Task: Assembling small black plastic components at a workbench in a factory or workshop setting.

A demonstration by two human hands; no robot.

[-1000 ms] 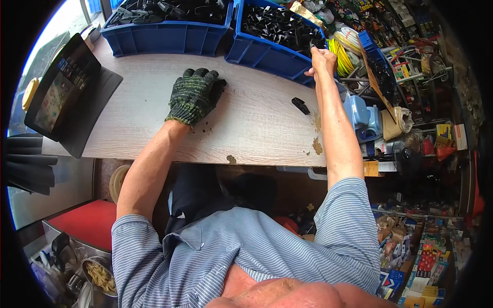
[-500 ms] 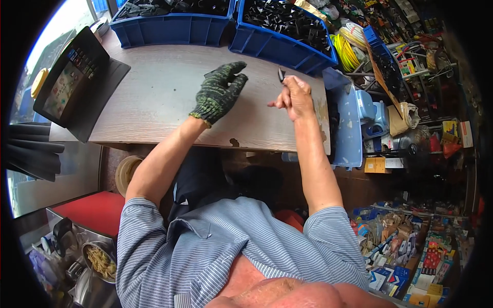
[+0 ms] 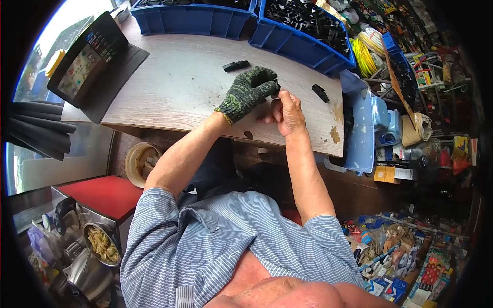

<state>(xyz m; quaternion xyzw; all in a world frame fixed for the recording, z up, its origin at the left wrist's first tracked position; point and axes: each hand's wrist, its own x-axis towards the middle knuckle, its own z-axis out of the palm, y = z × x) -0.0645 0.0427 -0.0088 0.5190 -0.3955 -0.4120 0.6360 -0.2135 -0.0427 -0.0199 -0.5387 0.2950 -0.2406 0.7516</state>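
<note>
My left hand [image 3: 250,92], in a dark green speckled knit glove, is closed, with its fingers and thumb curled together toward the right. My bare right hand [image 3: 288,113] is closed too, its thumb and forefinger pinched against the glove's fingertips. Whatever lies between the two hands is too small and hidden to make out. On the table [image 3: 169,97], just beyond the glove, rests a small black plastic part [image 3: 236,65]. A second black part [image 3: 320,93] lies to the right of my right hand.
Two blue crates, the left one [image 3: 190,21] and the right one [image 3: 303,46], hold black parts along the table's far side. A tablet in a dark case [image 3: 92,56] stands at left. Beside the table's right edge is a light-blue bin [image 3: 358,128]. A bucket [image 3: 134,164] sits below left.
My hands have come together from apart. The black part at my right fingertips is gone from there; two black parts now lie on the table. The view has shifted slightly.
</note>
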